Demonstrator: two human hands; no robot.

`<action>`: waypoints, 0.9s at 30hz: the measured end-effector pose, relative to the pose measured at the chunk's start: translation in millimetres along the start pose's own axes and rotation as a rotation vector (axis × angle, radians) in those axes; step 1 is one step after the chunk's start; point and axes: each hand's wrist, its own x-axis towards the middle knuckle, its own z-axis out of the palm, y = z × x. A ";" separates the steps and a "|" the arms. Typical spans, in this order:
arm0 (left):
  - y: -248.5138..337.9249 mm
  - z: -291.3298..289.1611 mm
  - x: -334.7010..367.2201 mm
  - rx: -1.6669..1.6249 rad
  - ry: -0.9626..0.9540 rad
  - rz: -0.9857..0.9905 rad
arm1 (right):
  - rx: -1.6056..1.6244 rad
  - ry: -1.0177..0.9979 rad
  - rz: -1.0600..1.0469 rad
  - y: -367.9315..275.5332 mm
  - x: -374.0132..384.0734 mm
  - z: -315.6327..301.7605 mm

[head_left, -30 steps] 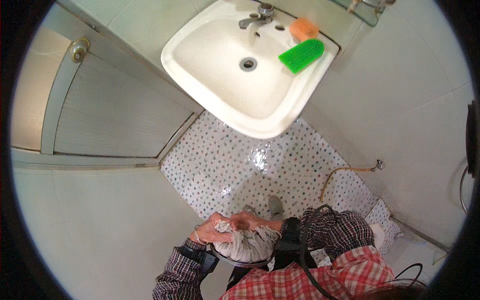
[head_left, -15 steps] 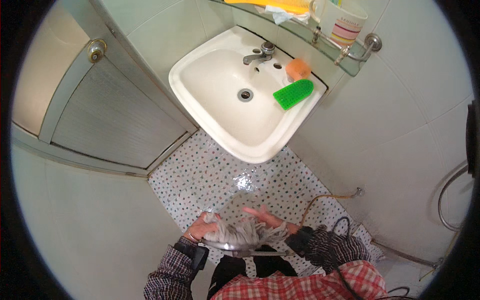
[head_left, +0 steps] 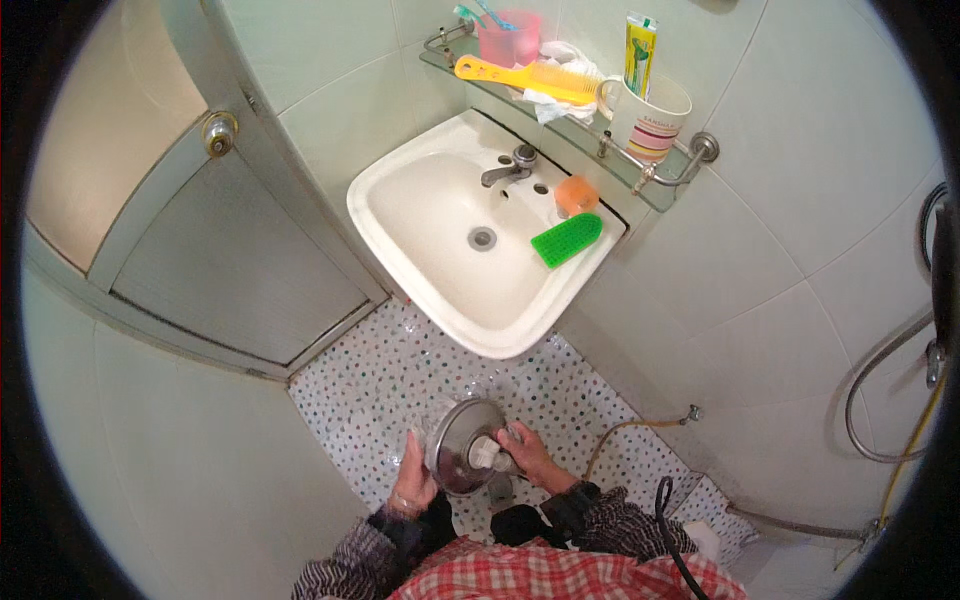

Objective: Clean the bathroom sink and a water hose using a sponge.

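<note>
Held a round metal disc tilted over the speckled floor at lower center of the frame, showing a white hub near its middle. Set the left hand upright along the disc's left rim with fingers extended and close together, in a grip too blurred to tell. Curled the right hand in beside the hub with fingers bent, pinching the fitting at the disc's right side. Blocked part of the floor from sight with the disc.

Faced a white basin at upper center, jutting between the hands and a glass shelf along the top. Had a chrome faucet at the basin's back, an orange rounded item at its back right corner and a green bristled pad just in front. Showed overhead a pink cup, a yellow comb on crumpled white material, and a striped mug holding a tube.

Had a grey door at left, a thin yellowish hose beyond the right hand and a shower hose looping at far right. Wore a black cable over a red checked garment at the bottom.
</note>
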 end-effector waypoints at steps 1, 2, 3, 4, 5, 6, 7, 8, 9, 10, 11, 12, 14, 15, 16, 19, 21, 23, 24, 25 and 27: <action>-6.0 -7.7 -5.3 0.004 -0.014 -0.004 | -0.049 -0.023 0.004 4.1 6.5 1.5; -9.7 -19.7 -10.8 0.240 -0.048 0.020 | -0.099 -0.053 0.013 5.9 15.0 7.0; -7.2 -25.7 -8.7 0.474 -0.094 0.039 | -0.095 -0.035 0.005 0.2 19.4 16.4; 0.6 -22.6 -8.5 0.475 -0.112 0.026 | -0.245 0.035 0.015 -4.6 21.3 27.3; 11.5 -17.8 -12.6 0.546 -0.144 0.034 | -0.394 0.108 0.029 -9.9 24.3 36.5; 24.1 -18.1 -11.9 0.618 -0.171 0.048 | -0.388 0.125 0.028 -15.0 29.7 45.2; 34.6 -23.9 -2.9 0.619 -0.189 0.038 | -0.497 0.090 -0.045 -20.6 35.8 52.5; 44.8 -31.5 8.4 0.567 -0.092 -0.025 | -0.606 0.057 -0.117 -27.3 41.6 59.3; 55.2 -39.3 22.8 0.517 -0.003 -0.089 | -0.714 0.032 -0.188 -38.2 46.1 65.4; 60.2 -79.7 38.1 0.513 -0.070 -0.019 | -1.007 0.017 -0.258 -63.4 48.7 81.8; 78.9 -86.1 50.2 0.517 -0.074 -0.024 | -1.304 0.024 -0.318 -97.0 51.5 88.0; 94.9 -87.6 56.6 0.453 -0.010 -0.039 | -1.188 0.145 -0.307 -124.0 63.6 87.1; 108.1 -102.3 87.1 0.505 0.017 -0.098 | -0.783 0.538 -0.485 -156.8 84.3 52.2; 120.2 -110.2 100.3 0.504 0.008 -0.111 | -0.972 0.750 -0.675 -188.7 99.3 36.0; 132.7 -116.8 110.3 0.457 0.044 -0.198 | -1.011 0.854 -0.650 -227.7 109.1 28.6; 158.1 -136.7 140.3 0.353 0.083 -0.369 | -1.248 1.119 -0.506 -286.9 156.4 -25.8; 166.7 -148.6 150.9 0.291 0.109 -0.434 | -1.315 1.201 -0.372 -305.1 187.0 -40.3; 171.7 -156.0 162.7 0.281 0.057 -0.398 | -1.375 1.280 -0.247 -318.5 211.2 -48.6; 177.1 -159.4 165.5 0.276 0.069 -0.394 | -1.342 1.313 -0.206 -320.8 220.5 -47.7; 181.3 -161.7 167.8 0.257 0.058 -0.435 | -1.308 1.346 -0.164 -321.8 228.2 -48.0; 187.4 -156.1 173.9 0.236 0.040 -0.481 | -1.332 1.289 -0.136 -317.7 235.5 -63.8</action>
